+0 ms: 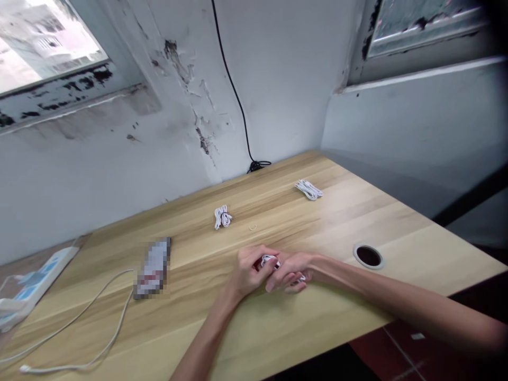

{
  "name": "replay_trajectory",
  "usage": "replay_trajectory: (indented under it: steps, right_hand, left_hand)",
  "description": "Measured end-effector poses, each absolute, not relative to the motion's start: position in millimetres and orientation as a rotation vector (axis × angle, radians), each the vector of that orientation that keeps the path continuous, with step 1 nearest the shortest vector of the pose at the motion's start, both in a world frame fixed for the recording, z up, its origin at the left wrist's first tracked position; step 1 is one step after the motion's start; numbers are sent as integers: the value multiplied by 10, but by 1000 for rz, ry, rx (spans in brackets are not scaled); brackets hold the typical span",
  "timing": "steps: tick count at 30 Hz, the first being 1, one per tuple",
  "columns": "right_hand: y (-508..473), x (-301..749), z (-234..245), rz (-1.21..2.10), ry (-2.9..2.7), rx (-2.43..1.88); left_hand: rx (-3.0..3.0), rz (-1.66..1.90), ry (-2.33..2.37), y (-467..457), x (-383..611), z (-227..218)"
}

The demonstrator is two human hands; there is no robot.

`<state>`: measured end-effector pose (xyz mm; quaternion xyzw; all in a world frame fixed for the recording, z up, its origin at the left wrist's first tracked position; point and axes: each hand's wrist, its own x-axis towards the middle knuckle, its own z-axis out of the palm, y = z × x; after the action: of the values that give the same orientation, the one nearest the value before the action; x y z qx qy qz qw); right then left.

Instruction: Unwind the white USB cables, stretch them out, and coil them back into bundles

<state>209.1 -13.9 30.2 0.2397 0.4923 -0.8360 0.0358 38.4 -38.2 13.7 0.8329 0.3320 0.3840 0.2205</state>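
Clasping a white cable (269, 260), your left hand (250, 272) and right hand (291, 267) press together above the wooden desk (254, 328); a coiled white cable (223, 217) lies at eleven o'clock, a second coiled cable (308, 189) at one.

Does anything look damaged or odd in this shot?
Yes: the white wall is peeling and dark-stained near the corner, and the window frame to its left is badly flaking, probably from old damp.

left hand (249, 272), right hand (293, 267) touching, fingers (282, 279) curled
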Motion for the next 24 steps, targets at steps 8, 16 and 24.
replay_trajectory:
  steps: [8,16,24]
  right_hand:
    - [-75,2135,186,-2672,1474,520]
    - [-88,2107,152,-2707,1439,383]
    - [-93,2093,110,-2999,1483,655]
  left_hand:
    - [2500,1101,966,-345,364,48]
    - [2468,1057,963,-410,407,111]
    - [1776,1047,1218,-333,434,97]
